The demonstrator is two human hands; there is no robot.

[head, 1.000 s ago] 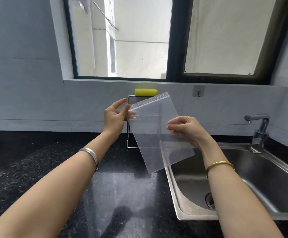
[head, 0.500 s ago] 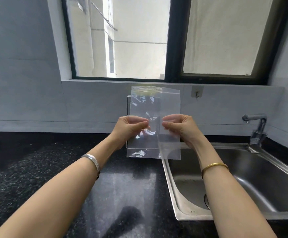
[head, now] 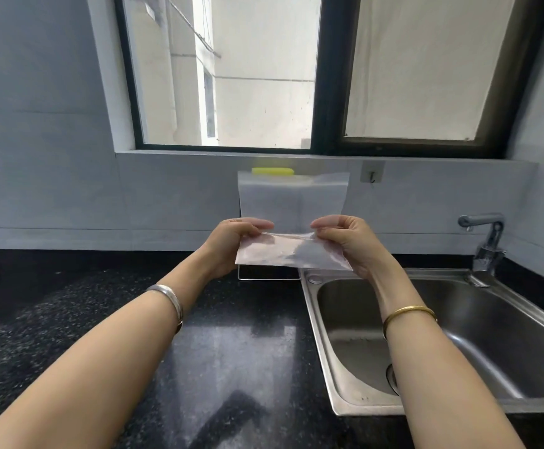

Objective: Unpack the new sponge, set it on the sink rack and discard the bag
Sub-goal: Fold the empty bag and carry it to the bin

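Below the fingers (head: 257, 225) the black worktop (head: 108, 306) lies bare and open to their left. The folded clear bag (head: 293, 202) stretched between both hands screens the wire rack (head: 269, 277) and yellow sponge (head: 273, 171) beyond. Right of the fingers the sink basin (head: 458, 335) is open; the tap (head: 487, 241) stands at its far corner.

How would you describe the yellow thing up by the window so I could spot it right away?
Start at the big dark-framed window and drop to the white tiled wall under its sill. There, left of the steel sink, a thin wire rack stands on the black counter, with the flat yellow sponge on top, peeking over the clear plastic bag held in front. It is the only bright yellow item in view.
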